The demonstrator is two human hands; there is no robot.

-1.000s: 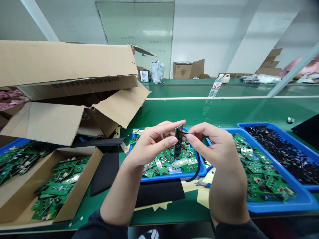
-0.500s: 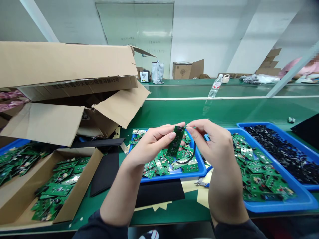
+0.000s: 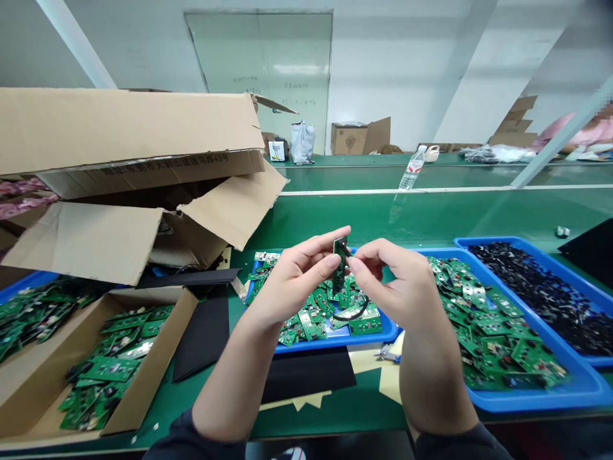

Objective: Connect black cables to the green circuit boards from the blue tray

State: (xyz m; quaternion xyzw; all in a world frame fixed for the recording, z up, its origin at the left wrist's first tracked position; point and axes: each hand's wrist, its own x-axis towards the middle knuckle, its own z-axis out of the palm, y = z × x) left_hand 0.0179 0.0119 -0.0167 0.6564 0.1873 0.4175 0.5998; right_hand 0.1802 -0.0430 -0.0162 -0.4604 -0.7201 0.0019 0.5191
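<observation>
My left hand [image 3: 306, 271] pinches a narrow green circuit board [image 3: 340, 268] between thumb and fingers, holding it upright and nearly edge-on to me. My right hand [image 3: 390, 275] is closed, its thumb and fingertips pressed together at the board's right side. A small dark part shows on the board there; what lies inside the right fingertips is hidden. Below the hands curves a thin black cord [image 3: 353, 317]; where its ends go I cannot tell. Under both hands sits a blue tray [image 3: 306, 345] of loose green circuit boards.
To the right stand a blue tray [image 3: 536, 404] of circuit boards and another blue tray [image 3: 587, 300] of small black parts. Blue-handled cutters [image 3: 390, 354] lie near my right wrist. On the left are a cardboard box [image 3: 143, 364] of boards and large cartons [image 3: 129, 128]. A water bottle [image 3: 412, 169] stands behind.
The circuit board has turned from nearly face-on to almost edge-on. My right hand has come down slightly and leftward against the board's side. The black cord has shifted a little left.
</observation>
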